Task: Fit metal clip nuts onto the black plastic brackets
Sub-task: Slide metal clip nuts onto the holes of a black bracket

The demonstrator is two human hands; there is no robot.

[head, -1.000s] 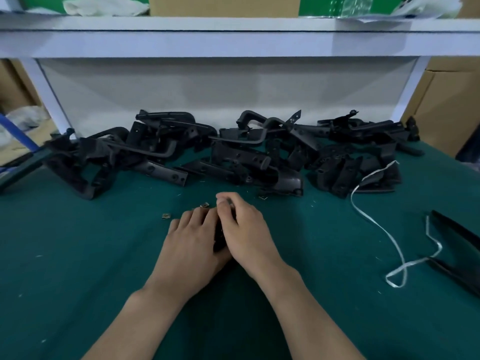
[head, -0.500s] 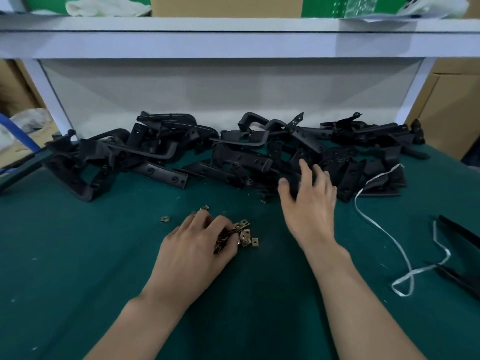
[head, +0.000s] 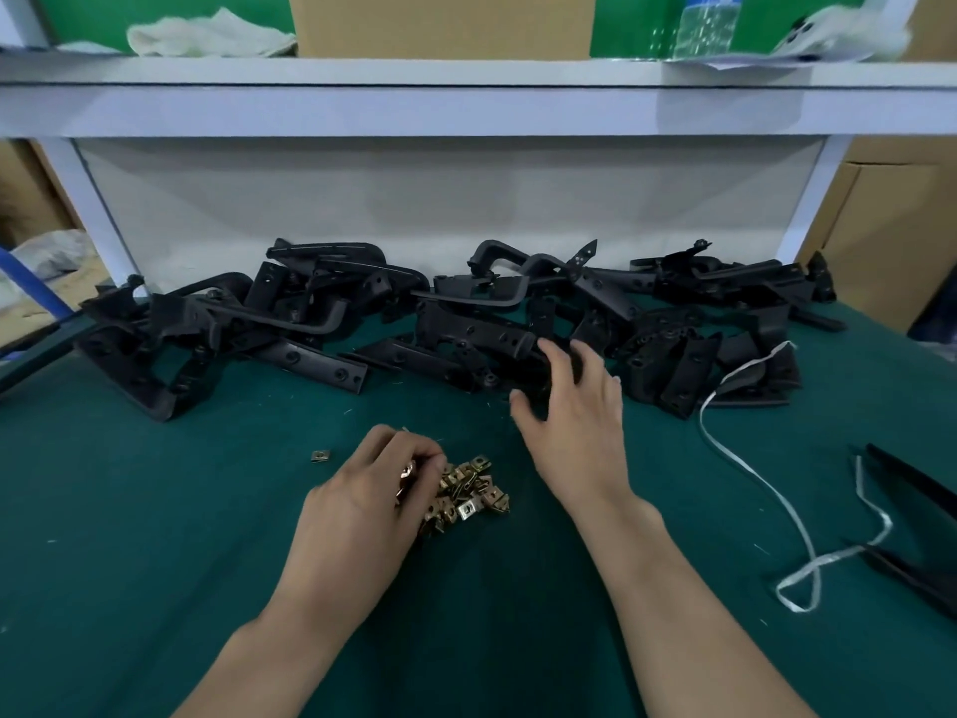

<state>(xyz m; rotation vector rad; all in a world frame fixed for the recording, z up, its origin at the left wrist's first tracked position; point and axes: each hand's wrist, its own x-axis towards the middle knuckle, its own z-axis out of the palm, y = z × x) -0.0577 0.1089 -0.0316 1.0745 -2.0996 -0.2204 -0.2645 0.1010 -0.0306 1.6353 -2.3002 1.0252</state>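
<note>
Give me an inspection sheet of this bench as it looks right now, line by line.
Surface: green mat, a few specks on it.
Job's things: black brackets heaped along the back; brass-coloured nuts in a small heap mid-mat; one stray nut to its left.
Clutter: white strap looped at right; black strips at the right edge.
Grips: left hand curled onto the nuts, seemingly pinching one; right hand open, fingers spread over the brackets.
Cables: nothing seen.
Surroundings: white shelf above with cloth, box and bottle; cartons at right.
</note>
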